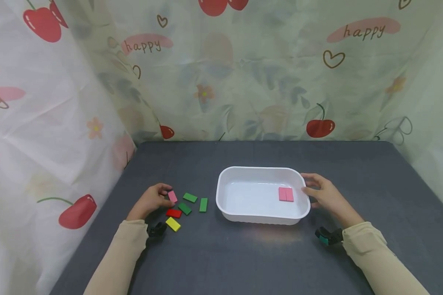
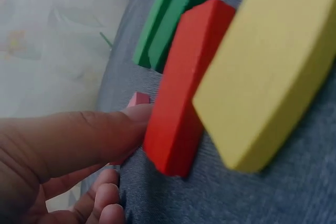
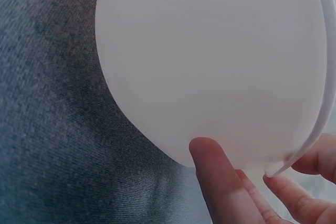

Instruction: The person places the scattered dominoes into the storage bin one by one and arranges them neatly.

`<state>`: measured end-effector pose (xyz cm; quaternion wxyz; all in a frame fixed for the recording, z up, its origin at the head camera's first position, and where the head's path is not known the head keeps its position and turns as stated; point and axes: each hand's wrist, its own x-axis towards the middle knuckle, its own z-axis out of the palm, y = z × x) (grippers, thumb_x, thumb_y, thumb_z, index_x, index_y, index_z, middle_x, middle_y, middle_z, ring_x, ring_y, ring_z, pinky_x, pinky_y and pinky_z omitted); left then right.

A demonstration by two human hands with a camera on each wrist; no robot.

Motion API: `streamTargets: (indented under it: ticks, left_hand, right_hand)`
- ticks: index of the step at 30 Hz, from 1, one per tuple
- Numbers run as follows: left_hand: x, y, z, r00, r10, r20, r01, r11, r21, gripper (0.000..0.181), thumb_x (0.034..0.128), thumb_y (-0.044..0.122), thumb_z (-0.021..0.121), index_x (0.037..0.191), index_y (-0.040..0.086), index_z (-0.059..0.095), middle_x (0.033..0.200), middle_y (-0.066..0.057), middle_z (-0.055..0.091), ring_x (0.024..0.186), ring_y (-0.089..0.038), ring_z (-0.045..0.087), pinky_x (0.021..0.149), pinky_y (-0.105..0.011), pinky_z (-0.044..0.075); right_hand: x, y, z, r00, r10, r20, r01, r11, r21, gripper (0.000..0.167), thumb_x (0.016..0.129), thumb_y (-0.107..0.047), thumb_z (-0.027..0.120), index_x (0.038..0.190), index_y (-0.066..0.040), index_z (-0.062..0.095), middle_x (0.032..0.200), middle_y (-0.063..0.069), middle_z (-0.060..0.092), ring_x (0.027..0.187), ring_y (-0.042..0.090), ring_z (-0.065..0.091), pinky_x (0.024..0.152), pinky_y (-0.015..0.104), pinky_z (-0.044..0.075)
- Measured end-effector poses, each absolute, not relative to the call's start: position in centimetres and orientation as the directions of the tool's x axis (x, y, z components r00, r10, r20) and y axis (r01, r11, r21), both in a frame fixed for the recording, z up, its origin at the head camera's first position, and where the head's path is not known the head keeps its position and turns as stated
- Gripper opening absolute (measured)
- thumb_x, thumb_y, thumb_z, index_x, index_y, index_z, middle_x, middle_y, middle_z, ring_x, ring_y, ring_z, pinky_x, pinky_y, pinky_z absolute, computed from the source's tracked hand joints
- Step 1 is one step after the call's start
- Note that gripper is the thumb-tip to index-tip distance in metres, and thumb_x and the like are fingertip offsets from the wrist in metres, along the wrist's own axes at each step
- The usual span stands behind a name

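At the left of the head view, my left hand [image 1: 150,201] has its thumb and forefinger about a pink block [image 1: 172,196] and pinches it. In the left wrist view the thumb hides most of that block. A red block [image 1: 174,213] and a yellow block [image 1: 173,224] lie just nearer to me, with several green blocks [image 1: 190,198] to the right. My right hand [image 1: 326,197] holds the right end of a white plastic tub [image 1: 258,218], with fingers at its rim and outer wall in the right wrist view. Two pink blocks [image 1: 286,194] lie side by side inside the tub.
The dark grey tabletop [image 1: 221,262] carries everything. A printed curtain [image 1: 225,82] hangs behind the far edge and along both sides. Dark devices are strapped near both wrists, the right one [image 1: 328,236] with a teal patch.
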<state>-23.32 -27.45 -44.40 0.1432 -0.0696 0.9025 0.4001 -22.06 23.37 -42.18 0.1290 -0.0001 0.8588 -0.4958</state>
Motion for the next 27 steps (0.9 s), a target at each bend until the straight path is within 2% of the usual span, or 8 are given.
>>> streamTargets:
  ticks: [8, 20, 27]
  left_hand:
    - [-23.4, -27.6, -44.7, -0.959, 0.011, -0.285, -0.201, 0.683, 0.702, 0.052, 0.0778, 0.012, 0.080, 0.125, 0.005, 0.057, 0.117, -0.016, 0.054, 0.097, -0.026, 0.050, 0.083, -0.035, 0.046]
    - [-23.3, -26.9, -43.0, -0.959, 0.054, -0.278, -0.150, 0.737, 0.659, 0.047, 0.0786, 0.009, 0.078, 0.120, -0.001, 0.057, 0.108, -0.015, 0.060, 0.092, -0.025, 0.055, 0.081, -0.037, 0.050]
    - [-23.4, -25.6, -40.6, -0.979, 0.075, -0.188, -0.084, 0.696, 0.713, 0.047, 0.0828, 0.009, 0.073, 0.125, 0.000, 0.053, 0.112, -0.017, 0.062, 0.096, -0.026, 0.060, 0.084, -0.037, 0.053]
  right_hand:
    - [-22.0, 23.4, -42.1, -0.966, -0.119, -0.227, 0.139, 0.500, -0.854, 0.060, 0.097, -0.019, 0.057, 0.150, -0.006, 0.030, 0.143, 0.031, 0.039, 0.122, 0.047, 0.048, 0.074, 0.044, 0.058]
    - [-22.0, 23.3, -42.1, -0.968, -0.128, -0.214, 0.125, 0.494, -0.860, 0.060, 0.097, -0.019, 0.057, 0.149, -0.006, 0.031, 0.140, 0.030, 0.042, 0.120, 0.045, 0.052, 0.073, 0.044, 0.058]
    - [-22.0, 23.4, -42.2, -0.968, -0.120, -0.220, 0.133, 0.498, -0.857, 0.059, 0.097, -0.020, 0.057, 0.149, -0.007, 0.032, 0.140, 0.030, 0.043, 0.121, 0.046, 0.050, 0.074, 0.044, 0.058]
